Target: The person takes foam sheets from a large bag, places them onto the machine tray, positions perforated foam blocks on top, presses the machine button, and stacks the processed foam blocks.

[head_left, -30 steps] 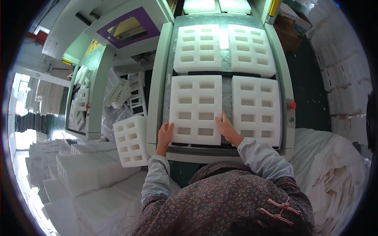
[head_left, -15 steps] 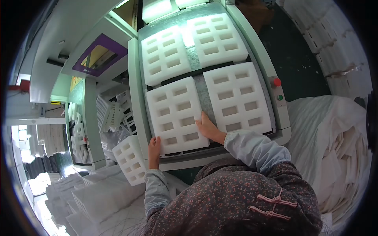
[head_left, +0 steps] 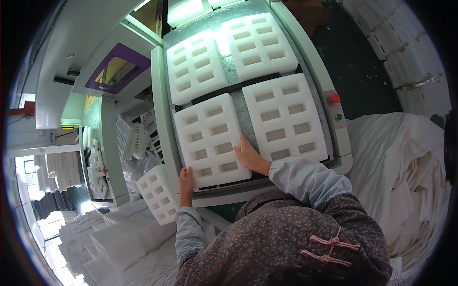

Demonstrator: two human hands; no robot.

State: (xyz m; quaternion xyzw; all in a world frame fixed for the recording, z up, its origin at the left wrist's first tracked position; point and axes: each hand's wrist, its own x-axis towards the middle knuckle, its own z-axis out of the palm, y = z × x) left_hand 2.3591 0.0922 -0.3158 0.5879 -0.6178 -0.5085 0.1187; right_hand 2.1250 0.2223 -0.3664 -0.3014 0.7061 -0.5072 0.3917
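Whole view has swung round since a second ago, so the machine bed (head_left: 247, 123) leans over now, while both hands are still on the same near-left foam block (head_left: 206, 136). Left hand (head_left: 186, 181) has its fingers curled in at the near left edge, right hand (head_left: 251, 158) wraps the right edge, so the block's held between the two; fingertips underneath are hidden, so can't tell how tight. It's thick white foam, slightly grainy, with eight rectangular pockets in two columns of four. Three more like it sit on the bed (one beside (head_left: 286, 117), two behind (head_left: 196, 66) (head_left: 258, 46)), plus two pale ones cut off up top. One red button (head_left: 335, 97), one green (head_left: 338, 117). Another eight-hole block (head_left: 159, 194) tilts at the left, and the crinkly white heap (head_left: 381, 143) on the right is hard to make out.
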